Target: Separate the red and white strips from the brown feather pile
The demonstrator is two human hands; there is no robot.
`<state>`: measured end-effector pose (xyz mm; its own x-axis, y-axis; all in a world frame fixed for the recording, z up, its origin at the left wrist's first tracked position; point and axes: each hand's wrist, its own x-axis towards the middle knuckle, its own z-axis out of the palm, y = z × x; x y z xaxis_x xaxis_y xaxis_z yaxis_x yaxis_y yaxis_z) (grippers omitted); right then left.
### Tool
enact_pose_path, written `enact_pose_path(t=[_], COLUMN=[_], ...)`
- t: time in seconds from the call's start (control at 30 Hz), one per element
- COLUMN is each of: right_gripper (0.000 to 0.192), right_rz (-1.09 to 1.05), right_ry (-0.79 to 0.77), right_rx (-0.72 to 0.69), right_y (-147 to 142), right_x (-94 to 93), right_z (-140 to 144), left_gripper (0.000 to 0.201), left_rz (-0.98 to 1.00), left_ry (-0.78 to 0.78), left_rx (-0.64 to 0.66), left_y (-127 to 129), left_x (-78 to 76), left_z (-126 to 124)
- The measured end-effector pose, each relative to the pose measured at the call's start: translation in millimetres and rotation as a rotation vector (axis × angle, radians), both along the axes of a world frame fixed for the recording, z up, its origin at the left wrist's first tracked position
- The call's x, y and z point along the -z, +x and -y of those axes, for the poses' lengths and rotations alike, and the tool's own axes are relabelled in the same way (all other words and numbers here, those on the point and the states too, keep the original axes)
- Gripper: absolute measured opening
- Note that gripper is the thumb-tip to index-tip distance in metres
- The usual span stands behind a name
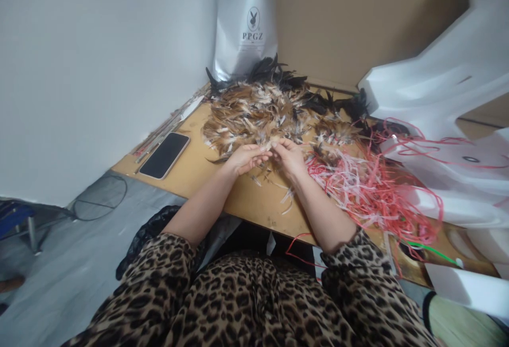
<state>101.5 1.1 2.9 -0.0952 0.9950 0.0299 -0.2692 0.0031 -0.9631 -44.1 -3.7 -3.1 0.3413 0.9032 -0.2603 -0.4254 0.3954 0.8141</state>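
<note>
Left hand (246,158), right hand (290,156) pinch feathers (269,147); grip closed

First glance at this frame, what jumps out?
A big pile of brown and black feathers at the back of the wooden table, with the left hand and right hand meeting at its near edge, fingertips pinching small feathers. Right of them sprawls a tangle of red and white strips. A dark phone lies at the left.
</note>
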Motion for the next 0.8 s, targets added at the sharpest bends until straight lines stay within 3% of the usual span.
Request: enact_pose_path(t=[0.33, 0.8], right_gripper=[0.028, 0.027], right_rz=[0.053, 0.013], right_ry=[0.007, 0.026], right_rx=[0.028, 0.020], right_y=[-6.3, -7.1], right_x=[2.4, 0.3], right_z=[1.8, 5.1], left_gripper=[0.008, 0.019], left_rz=[-0.015, -0.141], left_ry=[-0.023, 0.176], left_rx=[-0.067, -0.034], left_y=[2.6, 4.4], left_x=[-0.7, -3.7], left_z=[0.4, 5.5])
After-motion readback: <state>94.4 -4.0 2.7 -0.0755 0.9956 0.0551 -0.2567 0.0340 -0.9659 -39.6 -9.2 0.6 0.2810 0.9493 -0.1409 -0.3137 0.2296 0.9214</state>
